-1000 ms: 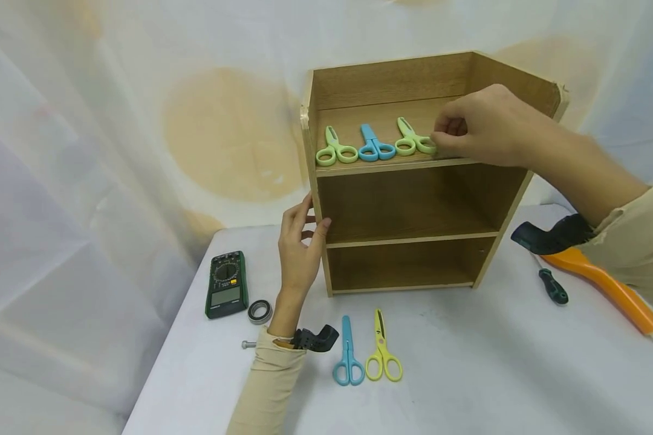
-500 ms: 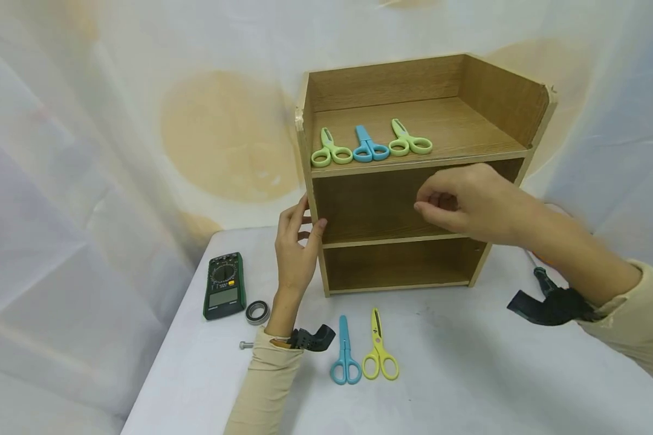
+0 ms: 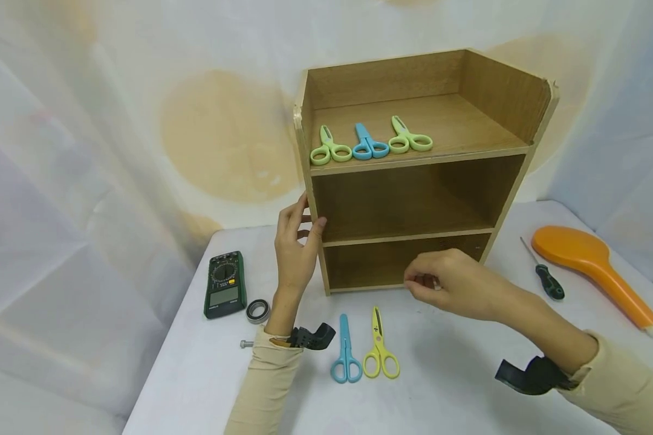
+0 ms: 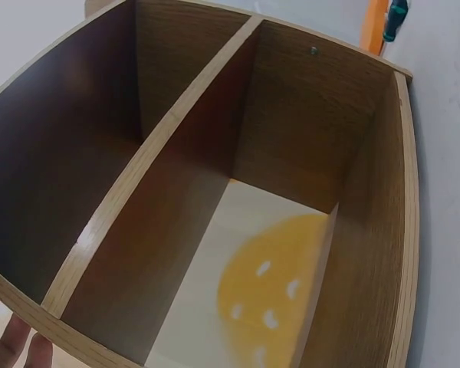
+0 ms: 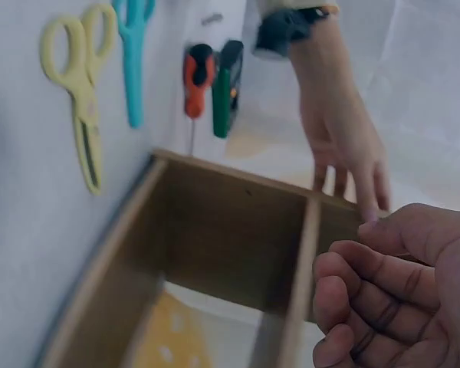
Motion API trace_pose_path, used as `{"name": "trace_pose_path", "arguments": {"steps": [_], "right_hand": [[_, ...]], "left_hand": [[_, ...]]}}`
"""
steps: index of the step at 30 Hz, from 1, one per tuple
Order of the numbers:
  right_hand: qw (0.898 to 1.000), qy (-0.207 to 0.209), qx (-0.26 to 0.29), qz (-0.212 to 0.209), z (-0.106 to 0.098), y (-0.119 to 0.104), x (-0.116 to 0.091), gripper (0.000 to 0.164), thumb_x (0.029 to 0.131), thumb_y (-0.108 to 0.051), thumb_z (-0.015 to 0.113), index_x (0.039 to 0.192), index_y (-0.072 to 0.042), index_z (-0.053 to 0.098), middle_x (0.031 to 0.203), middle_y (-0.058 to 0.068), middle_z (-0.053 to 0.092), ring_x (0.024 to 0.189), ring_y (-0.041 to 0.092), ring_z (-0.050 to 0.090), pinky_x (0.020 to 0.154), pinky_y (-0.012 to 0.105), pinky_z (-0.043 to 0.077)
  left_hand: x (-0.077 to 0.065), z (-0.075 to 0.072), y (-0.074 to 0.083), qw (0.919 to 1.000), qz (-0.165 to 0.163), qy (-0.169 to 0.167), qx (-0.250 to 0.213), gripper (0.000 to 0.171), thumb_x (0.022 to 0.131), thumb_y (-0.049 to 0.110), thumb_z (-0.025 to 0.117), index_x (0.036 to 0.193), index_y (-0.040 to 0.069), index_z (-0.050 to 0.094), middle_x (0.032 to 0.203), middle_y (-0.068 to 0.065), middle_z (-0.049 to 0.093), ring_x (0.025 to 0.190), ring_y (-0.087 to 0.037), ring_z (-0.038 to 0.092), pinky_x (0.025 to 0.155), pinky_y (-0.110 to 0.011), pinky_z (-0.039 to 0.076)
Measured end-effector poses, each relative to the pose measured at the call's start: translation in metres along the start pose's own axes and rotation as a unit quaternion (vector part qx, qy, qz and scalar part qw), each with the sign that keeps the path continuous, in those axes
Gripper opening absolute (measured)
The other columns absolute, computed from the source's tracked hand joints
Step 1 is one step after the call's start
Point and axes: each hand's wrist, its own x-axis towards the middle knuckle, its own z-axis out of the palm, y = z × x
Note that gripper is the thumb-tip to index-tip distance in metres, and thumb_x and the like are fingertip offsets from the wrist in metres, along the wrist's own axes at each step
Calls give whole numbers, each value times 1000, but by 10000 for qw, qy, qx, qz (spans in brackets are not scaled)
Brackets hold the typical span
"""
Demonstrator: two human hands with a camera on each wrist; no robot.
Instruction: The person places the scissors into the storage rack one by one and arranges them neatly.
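Observation:
The left hand (image 3: pixel 296 248) holds the left side panel of a wooden shelf (image 3: pixel 410 237), its thumb at the front edge and fingers along the outside. Low in front of the shelf's bottom tier is the right hand (image 3: pixel 457 284); its fingers are loosely curled with nothing between them. Blue scissors (image 3: pixel 346 350) and yellow scissors (image 3: pixel 380 347) lie side by side on the table, to the left of and below the right hand. Along the front of the top tier sit light green scissors (image 3: pixel 330 148), blue scissors (image 3: pixel 369 145) and another light green pair of scissors (image 3: pixel 408 138).
At left are a green multimeter (image 3: pixel 225 284), a ring bearing (image 3: pixel 258 311) and a bolt (image 3: pixel 246 344). A red-orange handled tool (image 5: pixel 198 84) shows in the right wrist view. At right lie a screwdriver (image 3: pixel 549 281) and an orange paddle-shaped thing (image 3: pixel 593 263).
The right hand has left the green scissors at the right of the top tier and come down past the lower tiers towards the table. The left hand stays on the shelf's side.

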Motion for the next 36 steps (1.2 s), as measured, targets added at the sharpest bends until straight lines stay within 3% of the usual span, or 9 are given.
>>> {"name": "trace_pose_path", "arguments": {"steps": [11, 15, 24, 32, 35, 36], "right_hand": [[9977, -482, 479, 59, 55, 5, -16, 3, 92, -16, 72, 91, -18, 74, 80, -20, 60, 70, 2, 54, 60, 19, 51], [9969, -535, 585, -29, 66, 5, -18, 8, 91, -13, 73, 88, -20, 73, 77, -19, 58, 68, 1, 53, 58, 20, 50], [9937, -843, 702, 233, 87, 7, -23, 6, 91, -18, 75, 87, -15, 74, 74, -19, 56, 67, 2, 51, 57, 20, 47], [9903, -1053, 830, 352, 104, 10, -27, 7, 90, -15, 74, 84, -18, 73, 69, -19, 53, 64, 0, 48, 54, 21, 46], [9900, -1098, 764, 437, 110, 10, -27, 8, 90, -15, 74, 82, -17, 73, 66, -18, 53, 62, 0, 47, 53, 21, 46], [9900, -1117, 730, 467, 111, 10, -27, 8, 90, -15, 74, 82, -17, 73, 65, -18, 52, 61, 0, 47, 52, 21, 46]], "left_hand": [[0, -1, 0, 10000, -5, -17, 1, 53, 96, 3, 67, 146, -2, 48, 127, -26, 52, 103, -34, 60, 78, -49, 53], [1, -1, 0, 10000, 12, -23, 28, 53, 96, 3, 66, 146, -2, 48, 127, -27, 52, 103, -34, 60, 77, -48, 53], [2, -1, 1, 10000, -45, -68, 36, 53, 96, 2, 66, 146, -2, 48, 128, -25, 52, 104, -34, 59, 78, -49, 53], [1, 4, -33, 9999, -35, -83, 81, 56, 97, 15, 68, 149, 8, 47, 131, -16, 52, 105, -26, 60, 77, -42, 53], [0, 3, -37, 9999, -38, -113, 92, 56, 98, 23, 67, 151, 16, 47, 131, -10, 53, 105, -19, 60, 78, -38, 54], [0, 2, -32, 9999, -42, -103, 76, 56, 98, 21, 67, 150, 14, 47, 131, -11, 53, 105, -21, 60, 78, -39, 54]]}}
